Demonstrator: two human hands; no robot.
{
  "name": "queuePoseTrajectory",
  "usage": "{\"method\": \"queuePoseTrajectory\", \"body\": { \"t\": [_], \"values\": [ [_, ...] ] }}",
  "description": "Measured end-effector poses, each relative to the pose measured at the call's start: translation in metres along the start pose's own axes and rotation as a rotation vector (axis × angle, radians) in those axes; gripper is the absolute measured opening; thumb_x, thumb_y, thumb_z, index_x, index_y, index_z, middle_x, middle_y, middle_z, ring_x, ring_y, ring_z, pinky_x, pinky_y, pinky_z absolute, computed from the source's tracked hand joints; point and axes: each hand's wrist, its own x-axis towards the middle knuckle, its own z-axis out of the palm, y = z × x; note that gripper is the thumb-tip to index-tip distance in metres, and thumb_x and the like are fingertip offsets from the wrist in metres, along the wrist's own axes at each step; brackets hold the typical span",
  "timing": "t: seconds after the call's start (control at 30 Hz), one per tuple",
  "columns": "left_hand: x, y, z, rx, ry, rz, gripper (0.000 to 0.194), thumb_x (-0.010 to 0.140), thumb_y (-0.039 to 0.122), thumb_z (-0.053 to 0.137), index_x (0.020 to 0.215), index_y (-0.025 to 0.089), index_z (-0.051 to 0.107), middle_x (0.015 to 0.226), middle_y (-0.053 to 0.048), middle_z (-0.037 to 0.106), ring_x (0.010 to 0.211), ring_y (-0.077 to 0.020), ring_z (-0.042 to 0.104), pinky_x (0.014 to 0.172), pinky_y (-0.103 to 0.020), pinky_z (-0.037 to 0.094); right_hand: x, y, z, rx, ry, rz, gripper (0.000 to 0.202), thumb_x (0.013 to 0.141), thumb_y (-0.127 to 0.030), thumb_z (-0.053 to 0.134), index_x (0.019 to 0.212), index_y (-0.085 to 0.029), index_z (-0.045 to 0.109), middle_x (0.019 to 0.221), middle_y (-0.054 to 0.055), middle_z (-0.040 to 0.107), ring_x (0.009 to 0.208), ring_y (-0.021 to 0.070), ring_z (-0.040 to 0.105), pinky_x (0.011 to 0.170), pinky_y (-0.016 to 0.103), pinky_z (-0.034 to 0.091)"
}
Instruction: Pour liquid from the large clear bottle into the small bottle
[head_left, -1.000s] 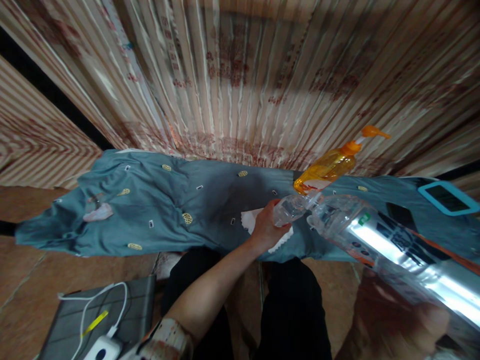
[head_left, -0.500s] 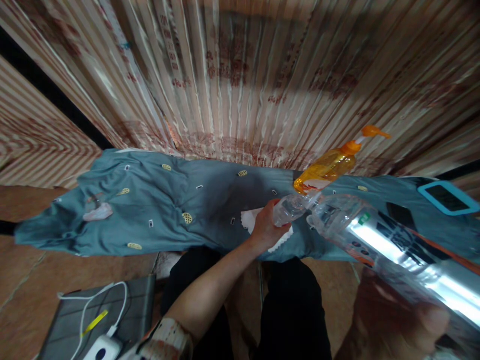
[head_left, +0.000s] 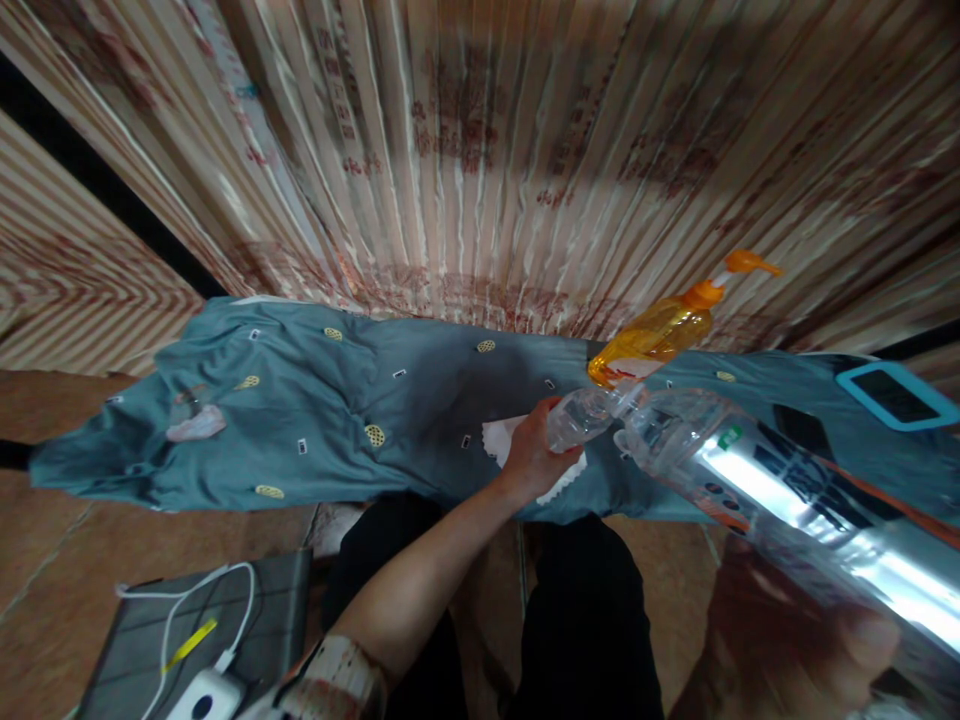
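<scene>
My left hand is closed around a small clear plastic bottle above a white scallop-edged cloth. From the lower right, my right hand grips a large clear bottle with a silvery label. The large bottle lies tilted, its neck pointing left and meeting the small bottle's mouth. Whether liquid passes between them I cannot tell. Just behind the two mouths stands an amber pump bottle with an orange pump head. Part of my right hand is hidden by the large bottle.
A grey-green patterned cloth covers the narrow table against a pleated curtain. A blue-framed device and a dark flat object lie at right. A crumpled clear-and-pink item lies at left. Below left, a white device with a cable rests on a grey surface.
</scene>
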Motion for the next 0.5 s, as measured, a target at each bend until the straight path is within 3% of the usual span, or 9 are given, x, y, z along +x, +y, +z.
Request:
{"method": "queuePoseTrajectory", "body": {
  "t": [0.13, 0.33, 0.5],
  "values": [
    [0.0007, -0.0007, 0.0002, -0.001, -0.015, -0.015, 0.057, 0.065, 0.018, 0.072, 0.116, 0.021, 0.048, 0.11, -0.005, 0.065, 0.099, -0.0216, 0.063, 0.089, -0.036, 0.05, -0.0006, -0.0014, 0.0003, 0.02, 0.029, 0.023, 0.042, 0.071, -0.04, 0.061, 0.108, -0.022, 0.06, 0.129, -0.001, 0.052, 0.128, 0.025, 0.041, 0.113, 0.05, 0.028],
    [0.0002, 0.0023, -0.0013, -0.003, -0.012, -0.008, 0.058, 0.064, 0.017, 0.072, 0.117, 0.018, 0.048, 0.111, -0.007, 0.065, 0.1, -0.0229, 0.062, 0.09, -0.038, 0.05, -0.0013, -0.004, 0.0037, -0.035, 0.03, 0.041, 0.051, 0.066, -0.046, 0.065, 0.113, -0.028, 0.059, 0.131, -0.004, 0.05, 0.133, 0.0249, 0.036, 0.114, 0.052, 0.025],
    [-0.0007, 0.0027, -0.001, -0.001, 0.004, -0.007, 0.057, 0.064, 0.016, 0.072, 0.116, 0.02, 0.049, 0.11, -0.007, 0.066, 0.1, -0.0249, 0.063, 0.09, -0.038, 0.051, 0.0005, -0.005, 0.0058, -0.026, 0.037, 0.028, 0.045, 0.063, -0.047, 0.067, 0.101, -0.025, 0.062, 0.131, -0.003, 0.05, 0.13, 0.027, 0.039, 0.11, 0.051, 0.033]
  ]
}}
